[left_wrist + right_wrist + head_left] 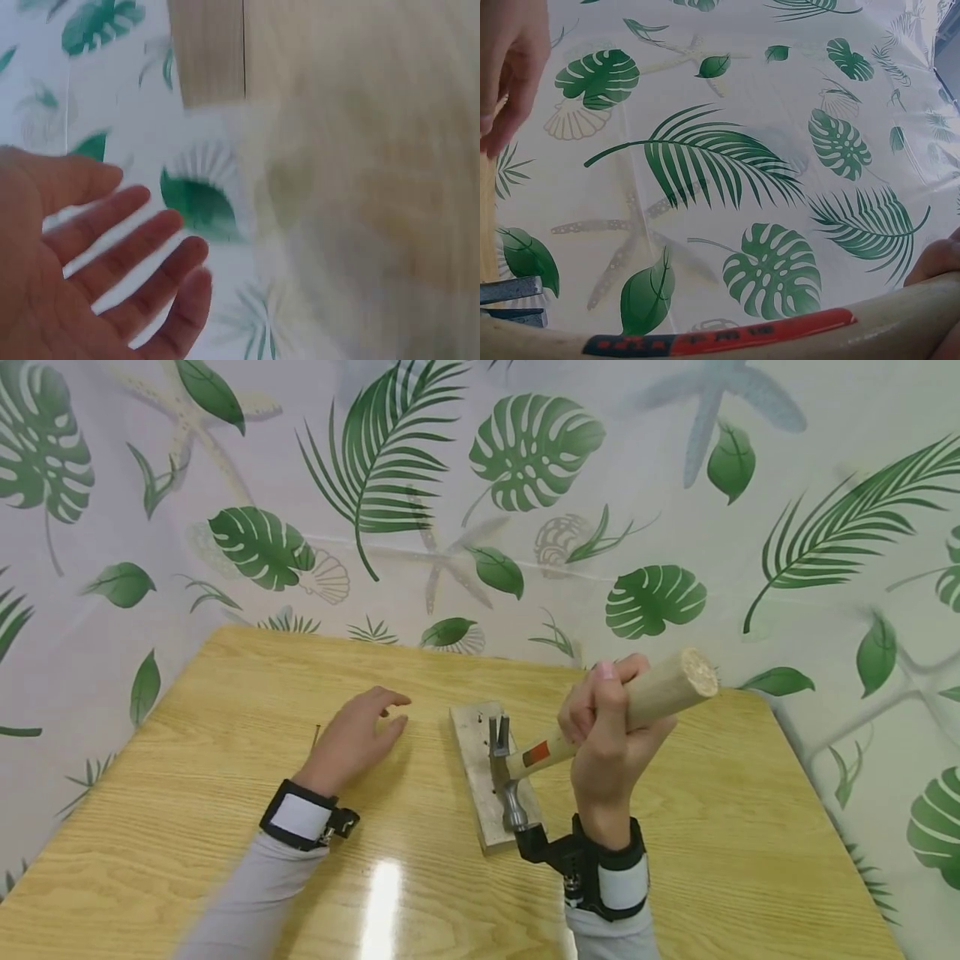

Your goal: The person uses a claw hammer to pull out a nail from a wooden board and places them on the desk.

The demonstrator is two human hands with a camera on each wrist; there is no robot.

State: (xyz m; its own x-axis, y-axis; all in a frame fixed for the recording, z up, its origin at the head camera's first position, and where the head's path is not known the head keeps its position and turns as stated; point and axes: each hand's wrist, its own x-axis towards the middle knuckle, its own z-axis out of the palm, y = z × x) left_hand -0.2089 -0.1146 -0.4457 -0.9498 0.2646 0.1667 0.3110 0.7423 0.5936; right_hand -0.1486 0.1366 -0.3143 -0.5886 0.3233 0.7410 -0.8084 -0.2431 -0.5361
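Observation:
My right hand (611,735) grips the wooden handle of a claw hammer (513,768), with the thick handle end pointing up and to the right. The steel head overlaps a pale wooden block (472,760) that has small dark spots along its top. In the right wrist view the hammer handle (765,330) crosses the bottom with a red and black label, its claw at lower left. My left hand (352,739) is to the left of the block, holding nothing, fingers loosely spread. Beside that hand a thin nail (315,737) shows on the table.
The wood-grain table (420,893) ends at the back against a white cloth (450,585) printed with green leaves and starfish. Black straps with camera mounts sit on both wrists. Light glares off the table's front.

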